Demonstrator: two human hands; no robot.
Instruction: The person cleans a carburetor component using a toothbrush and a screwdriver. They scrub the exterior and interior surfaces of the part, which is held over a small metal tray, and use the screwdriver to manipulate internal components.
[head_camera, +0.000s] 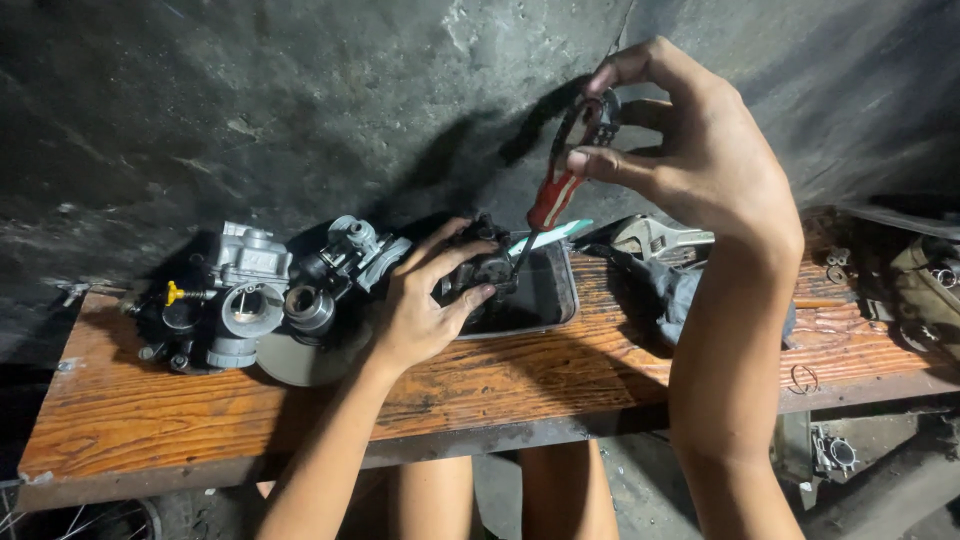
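My left hand (425, 300) grips a small dark metal engine part (487, 262) over a shallow metal tray (562, 300) on a wooden bench (180, 400). My right hand (690, 150) is raised above it and pinches the top of a screwdriver (553, 195) with a red and black handle. The shaft slants down and its tip meets the dark part. Two carburetors (250, 295) stand together on the bench to the left of my left hand, one silver-grey, one darker (350, 255).
An adjustable wrench (655, 238) and a dark cloth (672, 285) lie behind my right forearm. Small rings and metal bits (803, 378) sit at the bench's right end, beside a bag (925, 280). A rough dark wall (300, 100) rises right behind the bench.
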